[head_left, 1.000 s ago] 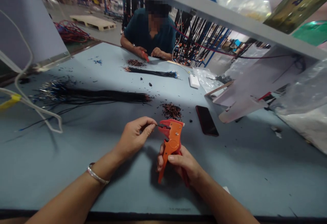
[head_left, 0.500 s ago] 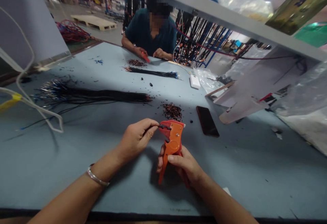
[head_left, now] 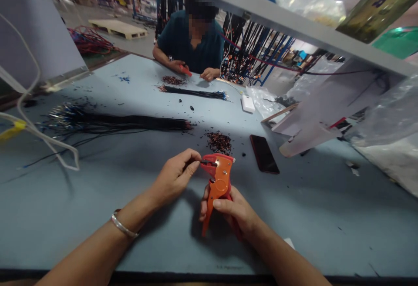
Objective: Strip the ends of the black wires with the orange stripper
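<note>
My right hand (head_left: 233, 210) is wrapped around an orange and red wire stripper (head_left: 221, 177), held upright over the table with its jaws toward the left. My left hand (head_left: 179, 170) is closed in a pinch right at those jaws. A short dark length of black wire (head_left: 201, 161) shows between the fingertips and the jaws; the rest of it is hidden by the hand. Just beyond the stripper lies a pile of small black and copper-coloured offcuts (head_left: 219, 142). A thick bundle of black wires (head_left: 137, 121) with blue and metal ends stretches across the table's left side.
Across the table (head_left: 130, 242) a co-worker (head_left: 192, 38) holds a red tool (head_left: 185, 70) beside a smaller wire bundle (head_left: 192, 92) and another offcut pile (head_left: 173, 80). A phone (head_left: 264, 154) and a white box (head_left: 247, 103) lie at right. White cable (head_left: 52, 140) loops at left; a shelf crosses overhead.
Both my hands and the stripper hold nearly the same pose, the left fingers slightly closer to the jaws. The co-worker's hand nearer the white box has shifted a little toward it.
</note>
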